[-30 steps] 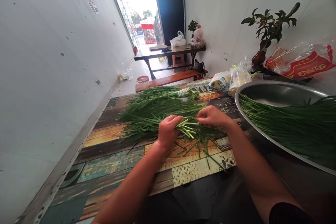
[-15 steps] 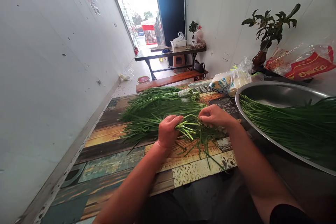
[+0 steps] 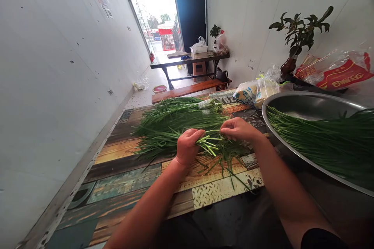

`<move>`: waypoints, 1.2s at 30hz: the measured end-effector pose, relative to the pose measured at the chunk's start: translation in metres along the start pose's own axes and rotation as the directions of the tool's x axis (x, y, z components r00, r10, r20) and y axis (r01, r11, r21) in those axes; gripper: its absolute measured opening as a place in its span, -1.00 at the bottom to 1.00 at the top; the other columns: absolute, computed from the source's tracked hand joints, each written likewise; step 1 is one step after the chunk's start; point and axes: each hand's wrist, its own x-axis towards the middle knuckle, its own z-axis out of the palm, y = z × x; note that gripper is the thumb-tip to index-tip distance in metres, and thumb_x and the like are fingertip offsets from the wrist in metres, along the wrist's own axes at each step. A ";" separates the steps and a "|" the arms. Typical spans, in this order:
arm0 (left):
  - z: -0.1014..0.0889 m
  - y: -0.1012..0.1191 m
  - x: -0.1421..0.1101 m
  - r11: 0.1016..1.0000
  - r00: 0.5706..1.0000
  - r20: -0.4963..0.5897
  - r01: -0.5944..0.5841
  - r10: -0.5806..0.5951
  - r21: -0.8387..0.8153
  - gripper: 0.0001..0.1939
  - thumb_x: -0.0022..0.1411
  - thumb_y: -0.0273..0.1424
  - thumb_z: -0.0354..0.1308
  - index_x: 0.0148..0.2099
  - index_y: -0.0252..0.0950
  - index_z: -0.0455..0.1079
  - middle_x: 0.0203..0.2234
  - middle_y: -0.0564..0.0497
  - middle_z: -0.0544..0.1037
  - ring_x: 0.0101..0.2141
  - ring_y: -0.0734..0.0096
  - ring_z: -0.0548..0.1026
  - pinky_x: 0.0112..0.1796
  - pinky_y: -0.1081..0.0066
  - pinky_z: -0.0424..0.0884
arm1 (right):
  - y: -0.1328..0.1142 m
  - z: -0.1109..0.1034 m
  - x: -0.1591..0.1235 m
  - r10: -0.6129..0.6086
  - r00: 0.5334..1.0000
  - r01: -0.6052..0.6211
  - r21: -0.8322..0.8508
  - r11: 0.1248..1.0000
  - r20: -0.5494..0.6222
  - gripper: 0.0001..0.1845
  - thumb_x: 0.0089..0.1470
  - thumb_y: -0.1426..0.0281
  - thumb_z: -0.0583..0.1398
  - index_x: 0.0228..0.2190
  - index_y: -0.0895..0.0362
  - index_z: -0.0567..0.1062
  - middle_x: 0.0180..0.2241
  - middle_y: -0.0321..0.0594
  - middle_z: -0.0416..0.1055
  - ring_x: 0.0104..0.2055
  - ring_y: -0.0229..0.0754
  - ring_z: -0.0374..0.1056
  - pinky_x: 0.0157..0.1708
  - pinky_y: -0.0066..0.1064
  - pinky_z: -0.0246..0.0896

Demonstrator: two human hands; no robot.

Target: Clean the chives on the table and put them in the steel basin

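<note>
The left hand's thumb and fingers are closing around a small bunch of garlic chives (image 3: 209, 144), while the right hand (image 3: 238, 129) is pinching, thumb against forefinger, what looks like the end of one thin stem (image 3: 212, 131) arching across from it. The bunch's long axis is running left to right across the table (image 3: 125, 182) — pale cut ends are poking out toward the right fingertips and fanning slightly toward the wearer, leaves are trailing off leftward. The left hand (image 3: 189, 147) is therefore the nearer one, wrapping the stems just behind those ends; the right fingertips are hovering just beyond them. The left forearm is reaching up from the lower left, thumb lying on top; the right forearm is slanting in from the lower right, its hand turning inward, other fingers curling. Beneath the right hand, loose leaves (image 3: 230, 158) are straggling over the tabletop. Behind the left hand a large heap of chives (image 3: 178, 118) is lying the same way, a whitish wrap (image 3: 206, 104) sitting near its stem end. Farther right, a steel basin (image 3: 318, 106) is holding more long greens (image 3: 324, 140).
</note>
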 end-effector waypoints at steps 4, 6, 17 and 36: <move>0.000 0.000 0.000 1.000 0.999 0.022 -0.028 0.028 0.010 -0.82 0.28 -0.40 0.07 -0.14 -0.23 0.49 -0.32 -0.01 0.60 -0.33 0.42 0.52 -0.27 0.44 0.40 | 0.002 0.003 0.002 0.056 0.998 -0.056 -0.009 0.998 0.010 -0.84 -0.11 0.33 0.18 -0.55 0.18 0.47 -0.73 -0.40 0.29 -0.74 -0.41 0.13 -0.74 -0.57 -0.01; 0.000 0.000 0.000 0.998 0.999 0.023 -0.048 0.048 0.027 -0.82 0.28 -0.39 0.08 -0.15 -0.23 0.49 -0.33 -0.01 0.59 -0.33 0.41 0.52 -0.27 0.43 0.40 | 0.003 0.004 0.002 0.064 0.998 -0.064 -0.029 0.998 0.012 -0.87 -0.14 0.38 0.17 -0.56 0.18 0.48 -0.74 -0.41 0.28 -0.75 -0.41 0.12 -0.75 -0.57 -0.03; 0.001 0.001 0.000 0.998 0.998 0.008 -0.056 0.056 0.032 -0.83 0.27 -0.40 0.10 -0.15 -0.24 0.49 -0.33 -0.02 0.60 -0.32 0.41 0.52 -0.26 0.43 0.41 | -0.002 0.001 -0.001 0.091 0.996 -0.091 0.021 0.996 0.011 -0.89 -0.14 0.40 0.15 -0.57 0.19 0.44 -0.73 -0.41 0.30 -0.75 -0.43 0.15 -0.74 -0.59 0.01; 0.004 -0.003 -0.002 0.995 0.996 -0.017 -0.082 0.083 0.053 -0.81 0.29 -0.38 0.07 -0.14 -0.24 0.49 -0.33 -0.03 0.59 -0.32 0.41 0.52 -0.26 0.43 0.42 | 0.027 -0.007 0.019 -0.099 0.803 -0.051 -0.233 0.971 -0.587 -0.56 0.09 0.13 0.09 -0.52 0.17 0.58 -0.57 -0.18 0.46 -0.53 -0.21 0.31 -0.47 -0.38 0.18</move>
